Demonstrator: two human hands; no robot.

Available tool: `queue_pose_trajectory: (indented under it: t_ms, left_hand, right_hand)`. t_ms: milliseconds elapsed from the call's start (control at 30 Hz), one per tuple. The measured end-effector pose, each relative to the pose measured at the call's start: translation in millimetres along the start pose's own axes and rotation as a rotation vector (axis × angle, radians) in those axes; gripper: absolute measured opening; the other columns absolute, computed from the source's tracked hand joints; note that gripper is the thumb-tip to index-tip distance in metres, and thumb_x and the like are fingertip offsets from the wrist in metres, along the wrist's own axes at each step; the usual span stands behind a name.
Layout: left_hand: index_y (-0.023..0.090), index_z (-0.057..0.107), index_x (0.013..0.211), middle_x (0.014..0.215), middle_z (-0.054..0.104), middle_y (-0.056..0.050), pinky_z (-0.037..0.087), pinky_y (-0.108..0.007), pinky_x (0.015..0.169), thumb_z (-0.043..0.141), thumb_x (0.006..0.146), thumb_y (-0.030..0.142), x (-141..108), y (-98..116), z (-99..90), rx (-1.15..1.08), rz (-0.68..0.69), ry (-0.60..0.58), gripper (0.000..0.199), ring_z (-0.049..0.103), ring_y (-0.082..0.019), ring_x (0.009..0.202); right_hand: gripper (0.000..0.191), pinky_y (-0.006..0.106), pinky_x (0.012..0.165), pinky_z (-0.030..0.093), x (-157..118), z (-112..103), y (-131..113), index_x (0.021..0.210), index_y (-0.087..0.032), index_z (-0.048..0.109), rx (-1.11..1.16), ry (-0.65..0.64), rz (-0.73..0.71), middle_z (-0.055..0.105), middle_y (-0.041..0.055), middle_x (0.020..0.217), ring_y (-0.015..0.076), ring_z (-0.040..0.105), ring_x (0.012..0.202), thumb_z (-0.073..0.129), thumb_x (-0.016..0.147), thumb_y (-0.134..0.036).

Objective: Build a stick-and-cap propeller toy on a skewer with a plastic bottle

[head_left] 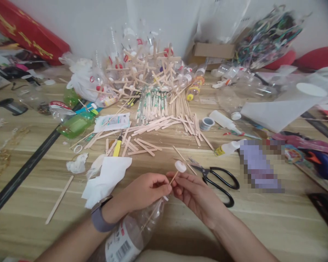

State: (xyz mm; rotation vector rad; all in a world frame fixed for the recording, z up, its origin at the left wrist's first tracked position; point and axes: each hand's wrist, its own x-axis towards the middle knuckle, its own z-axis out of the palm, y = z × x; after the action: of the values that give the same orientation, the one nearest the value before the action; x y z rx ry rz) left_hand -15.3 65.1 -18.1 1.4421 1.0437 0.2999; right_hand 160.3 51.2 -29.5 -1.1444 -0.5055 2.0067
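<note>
While the left hand [151, 187] pinches the thin stick [174, 177] above the bottle [153, 218], the right hand [195, 194] touches it, grip unclear; light, straight pressure should prevent bending.

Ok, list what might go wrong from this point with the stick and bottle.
The thin stick is pinched by the left hand and right hand, so uneven pressure could bend or snap it.
The white disc sits at its upper end and might tilt or come off if knocked.
The scissors lie just beyond the right hand, blades uncovered, so a careless reach could graze a finger.
</note>
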Motion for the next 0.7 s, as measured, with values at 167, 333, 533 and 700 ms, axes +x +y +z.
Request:
queue_pose_trajectory:
  t_ms: [167, 333, 533, 700]
  left_hand:
    - [0.017, 0.066, 0.08, 0.072, 0.064, 0.001, 0.042, -0.024, 0.064, 0.05, 0.088, 0.041, 4, -2, 7.8, 0.051, -0.053, -0.003, 0.03, 0.058, -0.015, 0.068]
    - [0.016, 0.065, 0.102, 0.095, 0.069, -0.006, 0.046, -0.028, 0.077, 0.057, 0.087, 0.046, 7, -7, 14.0, -0.432, -0.096, 0.028, 0.035, 0.063, -0.018, 0.086]
    - [0.018, 0.053, 0.12, 0.1, 0.071, -0.008, 0.047, -0.031, 0.089, 0.071, 0.079, 0.026, 16, -1, 11.7, -0.976, -0.116, 0.134, 0.045, 0.067, -0.017, 0.089]
    - [0.016, 0.062, 0.098, 0.082, 0.069, -0.003, 0.05, -0.026, 0.076, 0.07, 0.078, 0.018, 22, 0, 5.9, -1.059, -0.003, 0.212, 0.021, 0.066, -0.014, 0.079]
  right_hand:
    - [0.032, 0.02, 0.059, 0.041, -2, -9, 4, 0.081, -0.012, 0.074, 0.045, 0.012, -0.025, 0.062, 0.0001, 0.066, 0.007, 0.05, 0.059, 0.086, 0.061, -0.034]
    - [0.03, 0.023, 0.058, 0.041, 4, -14, 6, 0.076, -0.014, 0.071, -0.015, -0.007, -0.054, 0.059, -0.0007, 0.066, 0.0076, 0.047, 0.056, 0.084, 0.062, -0.038]
    - [0.033, 0.022, 0.051, 0.035, 3, -15, 4, 0.072, -0.014, 0.069, -0.096, 0.01, -0.056, 0.054, -0.0011, 0.063, 0.0079, 0.042, 0.054, 0.082, 0.061, -0.042]
    - [0.04, 0.021, 0.046, 0.025, 5, -15, 5, 0.074, -0.013, 0.066, -0.198, 0.012, -0.087, 0.046, -0.0047, 0.057, 0.0063, 0.036, 0.05, 0.079, 0.06, -0.048]
